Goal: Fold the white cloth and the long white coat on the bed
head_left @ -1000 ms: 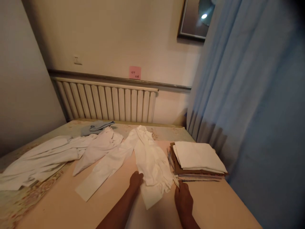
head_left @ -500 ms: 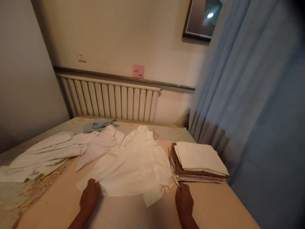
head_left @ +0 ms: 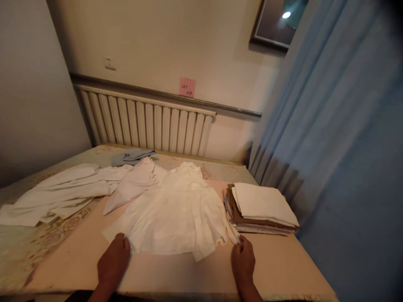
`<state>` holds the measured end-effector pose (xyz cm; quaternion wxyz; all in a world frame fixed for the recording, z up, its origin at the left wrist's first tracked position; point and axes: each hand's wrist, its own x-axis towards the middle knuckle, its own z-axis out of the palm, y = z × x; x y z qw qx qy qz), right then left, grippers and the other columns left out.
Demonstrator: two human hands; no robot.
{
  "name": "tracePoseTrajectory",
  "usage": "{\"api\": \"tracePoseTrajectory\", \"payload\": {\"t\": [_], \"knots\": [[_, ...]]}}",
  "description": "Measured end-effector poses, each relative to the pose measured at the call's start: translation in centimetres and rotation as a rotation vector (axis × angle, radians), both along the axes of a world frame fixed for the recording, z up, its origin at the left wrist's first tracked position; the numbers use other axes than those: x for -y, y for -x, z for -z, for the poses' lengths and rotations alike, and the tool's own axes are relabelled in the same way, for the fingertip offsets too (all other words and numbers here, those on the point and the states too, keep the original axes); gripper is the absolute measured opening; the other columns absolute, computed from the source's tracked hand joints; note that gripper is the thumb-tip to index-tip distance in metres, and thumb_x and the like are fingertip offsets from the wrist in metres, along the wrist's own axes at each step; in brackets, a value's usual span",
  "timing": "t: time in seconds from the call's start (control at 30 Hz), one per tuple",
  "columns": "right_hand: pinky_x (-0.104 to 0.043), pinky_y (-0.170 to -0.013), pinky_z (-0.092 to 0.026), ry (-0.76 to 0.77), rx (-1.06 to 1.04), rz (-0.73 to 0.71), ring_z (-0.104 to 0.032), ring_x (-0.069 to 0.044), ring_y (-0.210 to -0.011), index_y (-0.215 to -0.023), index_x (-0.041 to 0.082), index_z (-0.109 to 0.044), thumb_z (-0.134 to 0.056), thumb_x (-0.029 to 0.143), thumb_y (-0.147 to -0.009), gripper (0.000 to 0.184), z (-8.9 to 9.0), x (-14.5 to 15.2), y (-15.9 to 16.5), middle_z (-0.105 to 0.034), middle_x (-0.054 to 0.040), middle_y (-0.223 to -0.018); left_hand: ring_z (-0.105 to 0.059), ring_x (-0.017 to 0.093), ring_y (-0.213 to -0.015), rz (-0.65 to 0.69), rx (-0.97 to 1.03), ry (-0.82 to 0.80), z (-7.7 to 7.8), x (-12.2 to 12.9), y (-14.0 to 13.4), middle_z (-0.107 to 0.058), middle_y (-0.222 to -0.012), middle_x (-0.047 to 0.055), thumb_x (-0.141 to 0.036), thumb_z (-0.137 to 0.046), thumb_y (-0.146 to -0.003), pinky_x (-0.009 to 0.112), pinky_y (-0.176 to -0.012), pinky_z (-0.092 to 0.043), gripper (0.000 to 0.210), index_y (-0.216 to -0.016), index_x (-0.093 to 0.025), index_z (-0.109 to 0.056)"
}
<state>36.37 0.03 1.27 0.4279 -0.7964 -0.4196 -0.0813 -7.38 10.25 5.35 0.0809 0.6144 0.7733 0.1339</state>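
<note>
The shirt, seemingly light and limp, is pinched sensibly at 2 sides by left hand and right hand.

Dim, warm light — soft detail.
A white glare spot on the framed picture; shadow streaks low on the curtain; upper right corner dark; writing on the pink note blurred.

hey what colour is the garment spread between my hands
The garment is off-white, with no visible pattern; the head view shows it.
</note>
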Motion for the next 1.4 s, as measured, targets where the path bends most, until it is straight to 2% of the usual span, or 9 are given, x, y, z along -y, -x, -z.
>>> {"api": "tracePoseTrajectory", "payload": {"t": [0.2, 0.4, 0.53, 0.63, 0.8, 0.93, 1.0, 1.23, 1.4], "knots": [[-0.033, -0.082, -0.045, 0.034, -0.081, -0.066, -0.061, -0.025, -0.094, -0.108, 0.014, -0.060, -0.039, 0.029, -0.087, 0.033, -1.0, 0.5, 3.2, -0.066, -0.0129, -0.101, -0.060, 0.024, -0.072, 0.000, -0.011, 0.022, -0.3, 0.1, -0.2, -0.065, -0.091, 0.008, -0.042, -0.018, -0.094, 0.031, -0.054, -0.031, 0.036, -0.091, -0.023, -0.047], [-0.028, -0.082, -0.046, 0.104, -0.007, -0.430, -0.062, -0.020, -0.091, -0.106, 0.018, -0.062, -0.040, 0.028, -0.089, 0.030, -3.3, -0.5, 7.3, -0.067, -0.0088, -0.099, -0.060, 0.024, -0.073, -0.008, -0.010, 0.007, -0.5, 0.3, -0.4, -0.065, -0.092, 0.008, -0.041, -0.018, -0.094, 0.032, -0.055, -0.031, 0.036, -0.094, -0.023, -0.049], [-0.032, -0.095, -0.041, 0.216, 0.078, -0.421, -0.057, -0.023, -0.110, -0.120, 0.013, -0.058, -0.043, 0.027, -0.087, 0.039, -3.4, -2.3, 8.7, -0.062, -0.0138, -0.118, -0.061, 0.025, -0.074, -0.010, 0.006, 0.019, -0.8, 0.5, -0.5, -0.066, -0.094, 0.009, -0.040, -0.018, -0.094, 0.032, -0.056, -0.031, 0.037, -0.097, -0.022, -0.051], [-0.034, -0.096, -0.040, 0.368, 0.123, -0.383, -0.055, -0.027, -0.114, -0.126, 0.009, -0.054, -0.045, 0.023, -0.084, 0.045, -3.3, -3.7, 9.0, -0.059, -0.0171, -0.123, -0.062, 0.025, -0.078, -0.014, 0.014, 0.019, -1.0, 0.6, -0.7, -0.066, -0.098, 0.010, -0.039, -0.019, -0.095, 0.032, -0.057, -0.032, 0.037, -0.097, -0.021, -0.051], [-0.030, -0.082, -0.043, 0.461, 0.004, -0.351, -0.062, -0.023, -0.098, -0.108, 0.016, -0.063, -0.049, 0.019, -0.074, 0.036, -3.8, -4.7, 8.9, -0.068, -0.0110, -0.103, -0.062, 0.025, -0.079, -0.009, 0.024, 0.017, -1.1, 0.7, -0.7, -0.066, -0.098, 0.010, -0.039, -0.020, -0.095, 0.032, -0.059, -0.034, 0.036, -0.096, -0.021, -0.051], [-0.025, -0.061, -0.039, 0.347, -0.250, -0.381, -0.059, -0.018, -0.068, -0.072, 0.021, -0.062, -0.048, 0.023, -0.068, 0.015, -5.0, -4.8, 8.7, -0.064, -0.0009, -0.069, -0.061, 0.024, -0.077, -0.004, 0.028, 0.006, -0.9, 0.7, -0.4, -0.066, -0.094, 0.009, -0.039, -0.020, -0.095, 0.032, -0.059, -0.033, 0.035, -0.096, -0.021, -0.050], [-0.025, -0.058, -0.037, 0.275, -0.311, -0.389, -0.056, -0.017, -0.062, -0.064, 0.021, -0.058, -0.046, 0.027, -0.068, 0.014, -5.8, -4.9, 8.4, -0.060, 0.0009, -0.061, -0.061, 0.023, -0.075, 0.003, 0.026, -0.006, -0.7, 0.7, -0.4, -0.065, -0.092, 0.008, -0.039, -0.020, -0.095, 0.032, -0.058, -0.032, 0.034, -0.094, -0.022, -0.049], [-0.025, -0.057, -0.039, 0.161, -0.371, -0.355, -0.055, -0.018, -0.063, -0.068, 0.020, -0.061, -0.044, 0.035, -0.069, 0.023, -8.9, -5.3, 7.2, -0.060, 0.0005, -0.062, -0.061, 0.023, -0.076, 0.004, 0.036, -0.013, -0.5, 0.6, -0.3, -0.065, -0.091, 0.007, -0.039, -0.020, -0.095, 0.031, -0.057, -0.030, 0.032, -0.092, -0.023, -0.047], [-0.023, -0.060, -0.039, 0.079, -0.358, -0.422, -0.054, -0.016, -0.065, -0.069, 0.019, -0.061, -0.043, 0.033, -0.072, 0.022, -11.7, -5.7, 10.5, -0.060, 0.0015, -0.065, -0.061, 0.024, -0.076, 0.010, 0.055, 0.004, -0.6, 0.7, -0.2, -0.065, -0.089, 0.007, -0.040, -0.019, -0.095, 0.032, -0.058, -0.031, 0.032, -0.090, -0.023, -0.046]]}}
